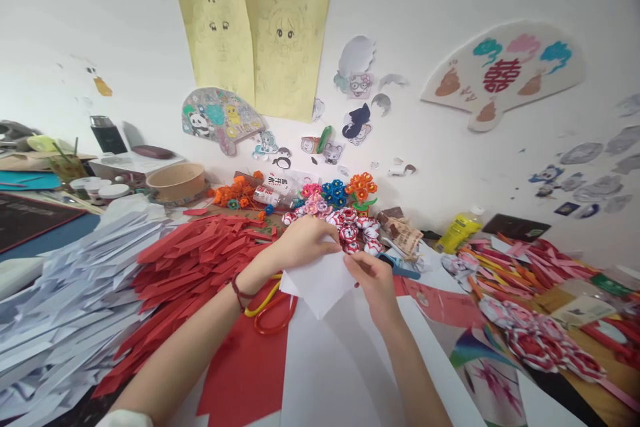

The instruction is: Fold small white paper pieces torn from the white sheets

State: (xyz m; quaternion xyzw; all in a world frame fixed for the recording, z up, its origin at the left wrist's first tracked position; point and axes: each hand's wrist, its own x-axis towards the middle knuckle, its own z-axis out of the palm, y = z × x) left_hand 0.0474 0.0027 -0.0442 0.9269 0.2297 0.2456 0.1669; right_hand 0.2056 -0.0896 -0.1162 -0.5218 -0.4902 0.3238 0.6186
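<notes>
A small white sheet of paper [320, 287] hangs between my two hands, one corner pointing down toward me. My left hand [307, 240] grips its upper left edge, fingers curled behind it. At the right corner my right hand [373, 273] pinches the same paper between thumb and fingers. Below lies a larger white sheet [335, 367], partly over red paper [245, 373]. Scissors with red and yellow handles [270, 320] rest beside my left wrist, their blades hidden. Red and white paper flowers [347, 233] sit just beyond my hands.
Piles of folded white strips [85, 313] and folded red strips [200, 267] cover the left side. Several bright flowers [335, 193] and a clear bottle [273, 197] stand along the wall. To the right are a yellow bottle [457, 233], coloured strips [530, 257] and more paper flowers [535, 340].
</notes>
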